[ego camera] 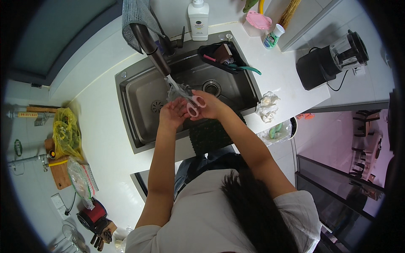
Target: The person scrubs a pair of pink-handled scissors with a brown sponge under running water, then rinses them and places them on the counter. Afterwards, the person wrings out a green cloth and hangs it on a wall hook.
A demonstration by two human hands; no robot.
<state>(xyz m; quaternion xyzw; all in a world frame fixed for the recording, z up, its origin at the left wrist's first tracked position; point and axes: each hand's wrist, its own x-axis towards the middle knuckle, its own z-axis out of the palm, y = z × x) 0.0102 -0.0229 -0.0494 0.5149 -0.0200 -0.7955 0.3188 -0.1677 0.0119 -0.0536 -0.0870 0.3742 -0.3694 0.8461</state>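
A pair of scissors with pink handles [192, 110] is held over the sink [139, 126], under the brown faucet [158, 60]. Water runs from the spout and splashes over the blades and my fingers. My right hand [208, 106] grips the scissors, with the handle loops lying against the palm side. Beside it, my left hand [172, 112] is turned palm up with curled fingers close to the scissors. Spray and fingers hide the blades, so I cannot tell whether the left fingers grip them. The drain strainer [211, 88] lies just beyond my right hand.
A black caddy [218, 64] with a sponge and a green-handled tool sits on the sink's far right corner. A white pump bottle [198, 22] stands behind. Crumpled white paper [268, 107] lies right of the sink, a blender [329, 60] farther right. A dark mat [212, 136] drapes the front edge.
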